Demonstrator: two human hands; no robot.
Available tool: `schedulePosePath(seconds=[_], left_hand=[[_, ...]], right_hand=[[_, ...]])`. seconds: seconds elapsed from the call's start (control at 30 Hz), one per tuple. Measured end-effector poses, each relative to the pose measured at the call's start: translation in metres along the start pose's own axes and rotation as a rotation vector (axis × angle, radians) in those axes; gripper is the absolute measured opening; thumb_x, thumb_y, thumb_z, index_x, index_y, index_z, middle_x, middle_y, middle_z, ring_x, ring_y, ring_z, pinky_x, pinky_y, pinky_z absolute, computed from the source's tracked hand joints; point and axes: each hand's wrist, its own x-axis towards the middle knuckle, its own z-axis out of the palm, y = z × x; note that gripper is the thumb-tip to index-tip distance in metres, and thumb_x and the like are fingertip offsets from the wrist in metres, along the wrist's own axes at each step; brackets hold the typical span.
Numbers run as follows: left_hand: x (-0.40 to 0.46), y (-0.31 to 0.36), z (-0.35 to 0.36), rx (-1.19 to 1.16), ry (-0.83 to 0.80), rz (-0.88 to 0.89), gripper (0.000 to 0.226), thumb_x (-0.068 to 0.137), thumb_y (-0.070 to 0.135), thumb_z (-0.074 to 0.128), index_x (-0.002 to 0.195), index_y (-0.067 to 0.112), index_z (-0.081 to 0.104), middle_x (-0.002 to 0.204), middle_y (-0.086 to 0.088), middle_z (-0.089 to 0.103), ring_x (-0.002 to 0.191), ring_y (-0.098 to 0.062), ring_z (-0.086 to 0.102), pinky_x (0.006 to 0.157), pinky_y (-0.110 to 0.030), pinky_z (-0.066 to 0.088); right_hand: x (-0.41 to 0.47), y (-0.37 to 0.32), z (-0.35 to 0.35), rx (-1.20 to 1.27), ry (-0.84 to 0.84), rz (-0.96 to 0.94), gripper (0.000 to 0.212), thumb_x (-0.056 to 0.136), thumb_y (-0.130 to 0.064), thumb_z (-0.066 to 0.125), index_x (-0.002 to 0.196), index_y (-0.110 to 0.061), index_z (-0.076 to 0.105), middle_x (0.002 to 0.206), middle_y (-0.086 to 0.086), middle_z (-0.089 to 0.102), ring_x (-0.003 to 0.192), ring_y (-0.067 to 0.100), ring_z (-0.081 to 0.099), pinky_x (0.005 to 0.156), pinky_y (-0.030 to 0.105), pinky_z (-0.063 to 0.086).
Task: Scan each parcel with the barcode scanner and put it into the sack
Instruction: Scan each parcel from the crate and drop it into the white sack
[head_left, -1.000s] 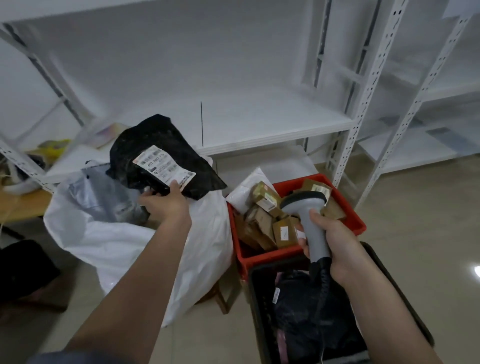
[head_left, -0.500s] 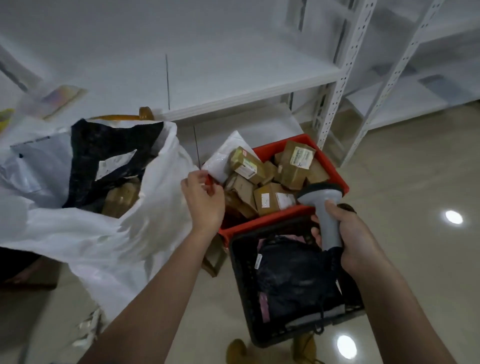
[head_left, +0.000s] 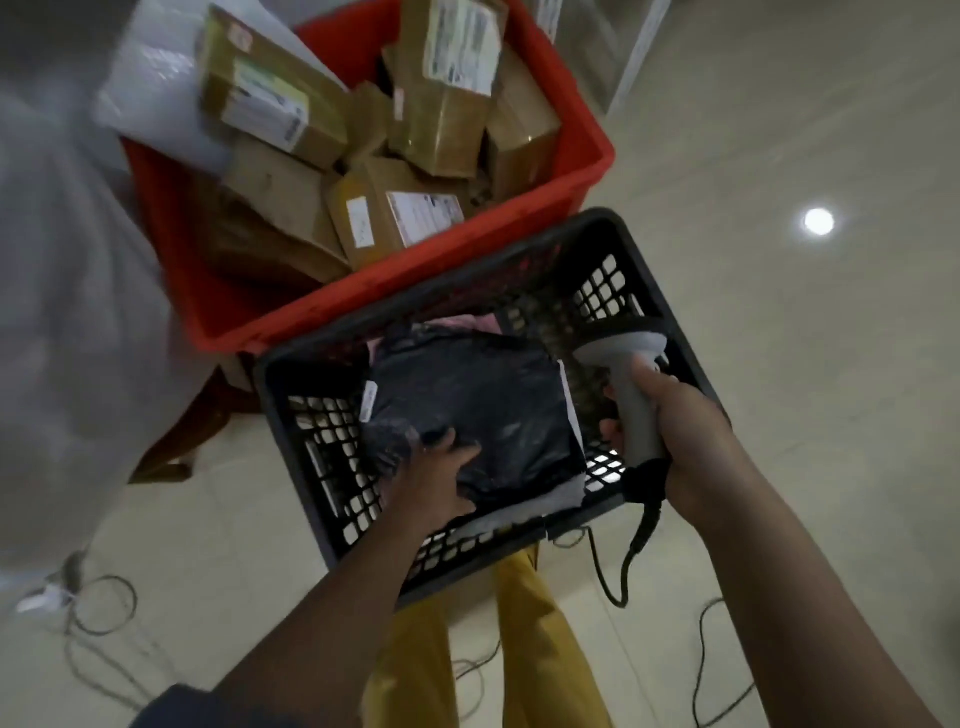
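A black plastic parcel (head_left: 483, 410) lies in the black mesh crate (head_left: 613, 234), on top of a pink and a white parcel. My left hand (head_left: 431, 475) reaches into the crate and grips the black parcel's near left edge. Over the crate's right side, my right hand (head_left: 680, 431) holds the grey barcode scanner (head_left: 631, 384), head pointing away from me. The white sack (head_left: 67, 312) fills the left edge, blurred. Several brown cardboard parcels (head_left: 400, 218) with labels fill the red crate (head_left: 587, 171) behind the black one.
The scanner's black cable (head_left: 602, 571) loops down to the tiled floor. More cables (head_left: 98, 608) lie on the floor at lower left. A wooden stool leg (head_left: 176, 447) shows under the red crate. My yellow trousers (head_left: 519, 649) are below the black crate.
My left hand let go of the earlier black parcel into the sack, swung right and came down onto the black parcel in the mesh crate. The view tilted steeply downward.
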Motion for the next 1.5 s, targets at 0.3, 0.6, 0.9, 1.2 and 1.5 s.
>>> schedulePosePath(seconds=[0.3,0.6,0.9,1.2,1.5], left_hand=[[0.030,0.002,0.037,0.489,0.235,-0.099,0.042,0.096,0.019,0.048,0.138,0.024,0.044,0.163,-0.001,0.017,0.141,-0.037,0.026,0.115,-0.054,0.022],[-0.013,0.017,-0.035,-0.297,0.429,0.132,0.005,0.097,0.009,0.050,0.099,0.013,0.052,0.086,-0.011,0.063,0.075,-0.028,0.059,0.066,-0.040,0.048],[-0.086,0.068,-0.158,-0.568,0.675,0.323,0.013,0.094,0.000,0.057,0.088,0.011,0.059,0.084,0.005,0.065,0.085,-0.001,0.063,0.075,-0.007,0.044],[-0.181,0.094,-0.252,-0.764,0.731,0.425,0.021,0.095,0.002,0.057,0.081,0.016,0.061,0.080,0.000,0.071,0.073,-0.005,0.065,0.068,-0.014,0.048],[-0.242,0.097,-0.296,-1.130,0.666,0.485,0.008,0.096,0.003,0.055,0.089,0.003,0.058,0.083,-0.004,0.072,0.080,-0.015,0.065,0.080,-0.026,0.052]], right_hand=[[0.038,0.019,-0.027,-0.003,-0.015,0.018,0.025,0.100,-0.037,0.054,0.102,-0.015,0.065,0.089,0.007,0.069,0.053,0.011,0.064,0.053,0.024,0.052],[0.006,-0.015,-0.031,0.069,-0.032,-0.011,0.030,0.099,-0.042,0.055,0.103,-0.014,0.065,0.094,0.005,0.070,0.057,0.012,0.064,0.054,0.026,0.052],[-0.068,-0.059,-0.031,0.114,-0.051,-0.249,0.019,0.089,-0.019,0.072,0.104,-0.009,0.065,0.073,0.001,0.067,0.051,0.005,0.061,0.048,0.021,0.050],[-0.116,-0.067,-0.005,0.316,-0.047,-0.332,0.043,0.086,-0.016,0.077,0.120,-0.011,0.052,0.079,0.005,0.060,0.049,0.007,0.058,0.046,0.023,0.049],[-0.146,-0.073,0.024,0.537,-0.268,-0.322,0.051,0.090,-0.018,0.072,0.134,-0.004,0.050,0.093,0.012,0.064,0.049,0.009,0.055,0.047,0.023,0.050]])
